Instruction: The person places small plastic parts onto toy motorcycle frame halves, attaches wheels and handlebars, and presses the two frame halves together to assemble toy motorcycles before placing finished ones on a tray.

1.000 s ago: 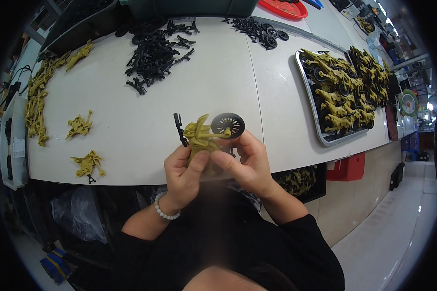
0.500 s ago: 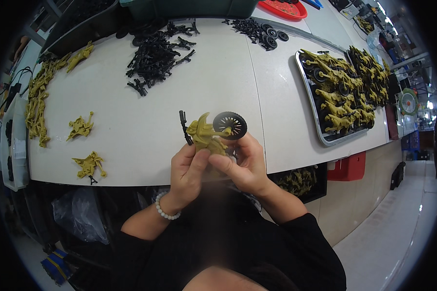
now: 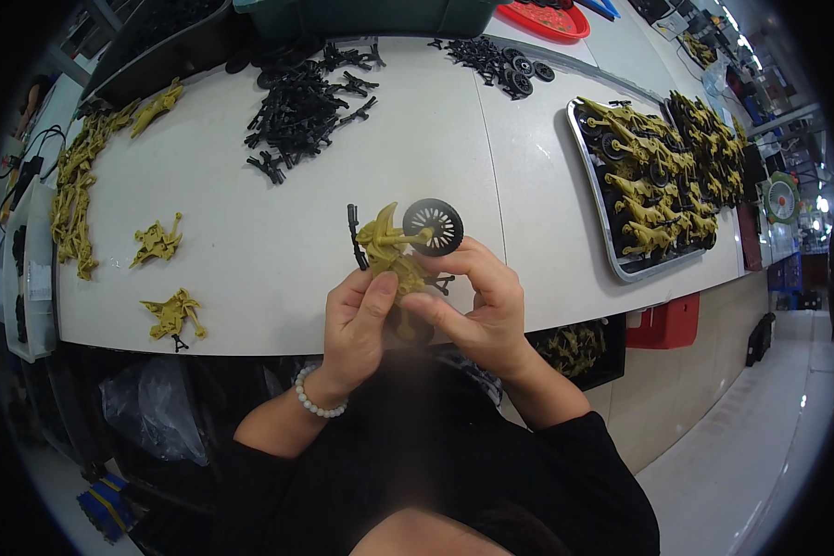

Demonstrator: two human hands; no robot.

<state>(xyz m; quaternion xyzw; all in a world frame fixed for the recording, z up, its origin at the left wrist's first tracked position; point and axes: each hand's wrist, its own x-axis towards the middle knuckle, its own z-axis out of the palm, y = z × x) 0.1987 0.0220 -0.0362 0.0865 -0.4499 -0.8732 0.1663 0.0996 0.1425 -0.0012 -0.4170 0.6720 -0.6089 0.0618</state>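
Note:
A yellow-green plastic toy motorcycle (image 3: 385,243) is held over the table's near edge, its front pointing away from me. A black spoked wheel (image 3: 433,227) sits at its front fork, and a black handlebar (image 3: 356,237) sticks out on its left. My left hand (image 3: 357,315) is closed on the body, thumb on top. My right hand (image 3: 477,301) grips its right side between thumb and curved fingers, just below the wheel. A small black part (image 3: 443,284) juts out between those fingers. The rear end is blurred and partly hidden.
Two yellow-green motorcycle bodies (image 3: 157,241) (image 3: 173,315) lie at the left, near a long pile of more bodies (image 3: 72,204). Black handlebar parts (image 3: 296,120) are heaped farther back, with loose wheels (image 3: 521,74) beside them. A metal tray (image 3: 621,271) at the right holds several motorcycles.
The motorcycle has tilted slightly, its wheel shifting a little left and away from me. My right hand has moved a bit right, its fingers more spread, exposing the small black side part.

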